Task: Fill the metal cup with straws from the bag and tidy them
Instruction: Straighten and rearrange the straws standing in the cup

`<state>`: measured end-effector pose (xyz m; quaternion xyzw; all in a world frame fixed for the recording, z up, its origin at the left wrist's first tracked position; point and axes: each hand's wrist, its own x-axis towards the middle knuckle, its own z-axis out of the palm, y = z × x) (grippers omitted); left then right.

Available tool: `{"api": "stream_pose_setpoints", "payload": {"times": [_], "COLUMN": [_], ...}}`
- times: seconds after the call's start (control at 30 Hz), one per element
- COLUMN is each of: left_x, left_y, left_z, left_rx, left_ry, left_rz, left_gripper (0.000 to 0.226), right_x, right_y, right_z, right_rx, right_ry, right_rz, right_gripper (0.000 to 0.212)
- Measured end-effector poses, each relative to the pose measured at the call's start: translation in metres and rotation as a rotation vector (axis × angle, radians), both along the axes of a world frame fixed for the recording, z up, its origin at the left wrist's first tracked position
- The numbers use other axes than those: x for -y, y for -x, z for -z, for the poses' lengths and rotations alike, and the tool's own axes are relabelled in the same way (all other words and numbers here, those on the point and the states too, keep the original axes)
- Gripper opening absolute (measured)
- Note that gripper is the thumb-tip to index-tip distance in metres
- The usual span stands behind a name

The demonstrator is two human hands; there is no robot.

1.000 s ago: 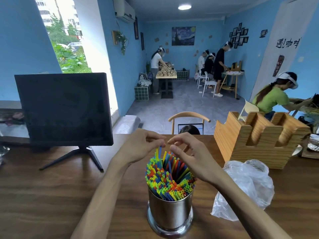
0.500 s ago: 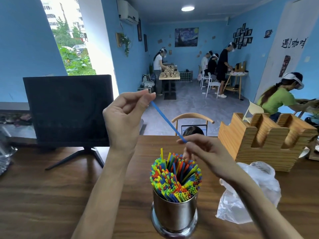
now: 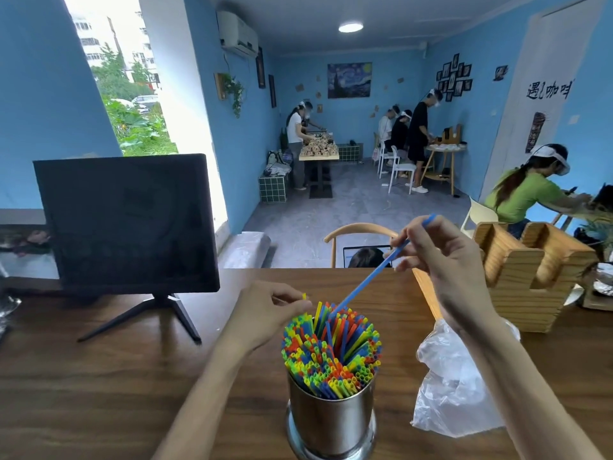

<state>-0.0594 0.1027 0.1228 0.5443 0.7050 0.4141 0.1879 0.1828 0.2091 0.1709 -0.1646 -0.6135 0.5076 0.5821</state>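
- A long brown wooden table [image 3: 99, 393] is spread across the whole lower half of the frame.
- A black flat screen on a tripod foot [image 3: 126, 224] is stood on the table at centre left.
- A light wooden slotted holder [image 3: 517, 280] is set on the table at the right edge.
- A crumpled clear plastic bag [image 3: 454, 386] is laid on the table at lower right, just beside the cup.
- A shiny cylindrical metal cup [image 3: 331, 423] is placed at the bottom centre of the frame, packed with a fanned bundle of thin plastic straws in red, yellow, green and blue [image 3: 331, 350].
- The right hand [image 3: 444, 260] is raised above and to the right of the cup, its fingers pinched on a single long blue straw [image 3: 371, 277]; the straw is slanted down to the left, with its lower tip among the bundle.
- The left hand [image 3: 265, 313] is held just left of the bundle's top, its fingertips closed on the end of a yellow straw [image 3: 304, 296].
- The two hands are kept apart, one on each side of the cup.
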Motion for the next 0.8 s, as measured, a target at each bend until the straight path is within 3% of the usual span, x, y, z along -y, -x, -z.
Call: {"api": "stream_pose_setpoints", "payload": {"times": [0.07,0.13,0.23,0.37,0.47,0.67,0.8], "left_x": [-0.002,-0.006,-0.009,-0.003,0.002,0.004,0.004], "left_y": [0.001,0.002,-0.001,-0.011,-0.018,-0.022,-0.02], "left_z": [-0.001,-0.009,-0.029,-0.053,-0.063,-0.06,-0.052], "left_rx": [0.014,0.089,0.269,0.348,0.436,0.648,0.67], "left_ry": [-0.038,-0.125,-0.342,-0.774,-0.979,-1.026,-0.957], "left_rz": [-0.015,-0.042,-0.028,-0.033,-0.081,-0.162,-0.128], "left_gripper": [0.018,0.01,0.003,0.02,0.016,0.015,0.019], "right_x": [0.004,0.01,0.022,0.029,0.024,0.016,0.011], "right_y": [0.004,0.01,0.024,0.034,0.034,0.033,0.032], "right_z": [0.002,0.008,0.024,0.053,0.061,0.045,0.032], "right_rx": [0.084,0.187,0.374,0.688,0.831,0.591,0.228], "right_ry": [-0.068,-0.161,-0.268,-0.514,-0.488,-0.184,0.173], "right_rz": [0.013,0.007,-0.006,0.039,0.019,0.062,-0.056], "right_gripper": [0.014,0.015,0.035,0.013,0.016,0.031,0.034]}}
